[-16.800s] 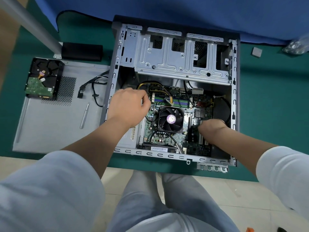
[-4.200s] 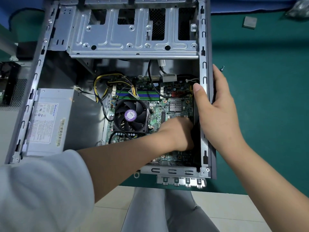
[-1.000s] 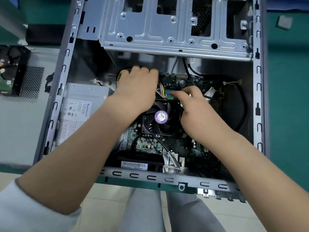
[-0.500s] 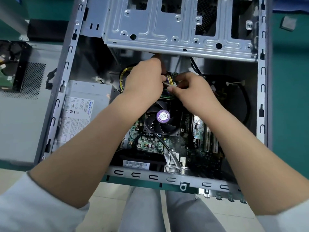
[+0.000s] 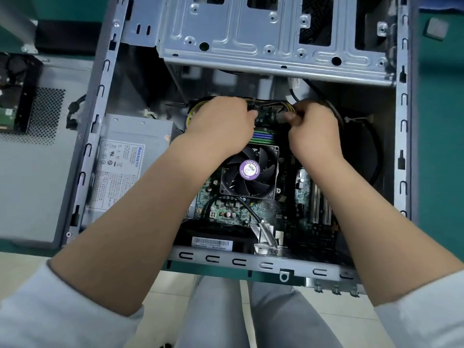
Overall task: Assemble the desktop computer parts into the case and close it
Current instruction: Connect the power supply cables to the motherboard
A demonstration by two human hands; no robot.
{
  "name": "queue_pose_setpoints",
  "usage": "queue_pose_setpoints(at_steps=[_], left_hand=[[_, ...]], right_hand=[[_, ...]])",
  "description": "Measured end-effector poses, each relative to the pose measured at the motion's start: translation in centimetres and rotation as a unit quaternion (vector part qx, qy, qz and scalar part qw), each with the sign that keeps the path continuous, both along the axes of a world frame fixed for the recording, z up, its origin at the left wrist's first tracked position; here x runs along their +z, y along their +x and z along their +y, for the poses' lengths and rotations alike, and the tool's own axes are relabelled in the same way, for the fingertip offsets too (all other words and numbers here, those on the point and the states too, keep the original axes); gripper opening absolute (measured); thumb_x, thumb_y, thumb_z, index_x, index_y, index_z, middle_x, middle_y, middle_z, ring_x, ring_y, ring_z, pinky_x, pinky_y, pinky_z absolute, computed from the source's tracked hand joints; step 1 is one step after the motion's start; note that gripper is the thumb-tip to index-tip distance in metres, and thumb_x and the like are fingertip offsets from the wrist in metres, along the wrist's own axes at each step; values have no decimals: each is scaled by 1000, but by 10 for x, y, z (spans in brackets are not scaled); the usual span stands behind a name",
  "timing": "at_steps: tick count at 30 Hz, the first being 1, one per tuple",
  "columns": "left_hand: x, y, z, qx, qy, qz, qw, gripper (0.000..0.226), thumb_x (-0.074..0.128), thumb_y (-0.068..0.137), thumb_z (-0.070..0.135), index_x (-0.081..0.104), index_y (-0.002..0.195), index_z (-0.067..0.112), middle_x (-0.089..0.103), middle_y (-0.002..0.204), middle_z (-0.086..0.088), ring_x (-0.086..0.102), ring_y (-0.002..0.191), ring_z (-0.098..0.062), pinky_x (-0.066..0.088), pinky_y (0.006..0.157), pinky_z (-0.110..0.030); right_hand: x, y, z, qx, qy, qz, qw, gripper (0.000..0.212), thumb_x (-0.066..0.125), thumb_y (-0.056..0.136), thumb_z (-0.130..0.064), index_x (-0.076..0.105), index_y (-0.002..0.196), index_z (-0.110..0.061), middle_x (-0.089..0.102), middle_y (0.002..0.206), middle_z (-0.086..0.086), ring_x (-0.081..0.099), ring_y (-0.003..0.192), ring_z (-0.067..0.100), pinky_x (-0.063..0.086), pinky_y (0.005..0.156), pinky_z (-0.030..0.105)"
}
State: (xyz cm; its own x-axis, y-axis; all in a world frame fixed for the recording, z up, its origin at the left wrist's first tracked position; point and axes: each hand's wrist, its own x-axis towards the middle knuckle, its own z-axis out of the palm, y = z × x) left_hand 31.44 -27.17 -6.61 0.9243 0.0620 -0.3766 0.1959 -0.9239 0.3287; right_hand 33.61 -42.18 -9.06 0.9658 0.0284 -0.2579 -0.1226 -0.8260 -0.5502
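I am looking down into the open desktop computer case (image 5: 401, 146), which lies on its side on a green table (image 5: 442, 121), with both my forearms reaching away from me into its far half. My left hand (image 5: 221, 121) is curled around a bundle of yellow and black power cables (image 5: 270, 106) just above the top edge of the motherboard (image 5: 233, 212). My right hand (image 5: 313, 126) is closed too, its fingertips (image 5: 288, 118) pinching the other end of that same bundle, where I judge the connector sits, though my fingers hide it. The bundle runs left to right between my two hands, roughly level with the far edge of the board, directly beyond the green and blue memory slots (image 5: 263, 137) and the black CPU fan (image 5: 249, 170). It lies just under the silver drive cage (image 5: 263, 46). The right hand is the nearer one to the plug end, so I expect it will guide the plug down toward the board while the left manages the slack. The power supply (image 5: 130, 162) sits to my left inside the case. The removed side panel (image 5: 27, 192) lies left of the case with a hard drive (image 5: 12, 96) resting on it.
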Motion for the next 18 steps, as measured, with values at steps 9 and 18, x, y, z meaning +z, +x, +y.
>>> queue_pose_setpoints(at_steps=[9,18], left_hand=[[-7,-4,-2,-78,-4,57,995,22,36,98,19,48,114,10,51,116,-13,49,105,-33,43,92,-49],[-9,-2,-1,-106,-8,63,992,16,40,96,9,49,109,10,55,110,-12,52,102,-31,45,91,-48]], right_hand=[[-10,9,11,-114,76,3,990,35,48,91,-12,67,116,-29,66,106,-7,60,102,22,50,88,33],[-16,14,9,-170,84,8,982,27,57,90,-15,72,95,-38,59,83,-13,64,87,17,53,77,30]])
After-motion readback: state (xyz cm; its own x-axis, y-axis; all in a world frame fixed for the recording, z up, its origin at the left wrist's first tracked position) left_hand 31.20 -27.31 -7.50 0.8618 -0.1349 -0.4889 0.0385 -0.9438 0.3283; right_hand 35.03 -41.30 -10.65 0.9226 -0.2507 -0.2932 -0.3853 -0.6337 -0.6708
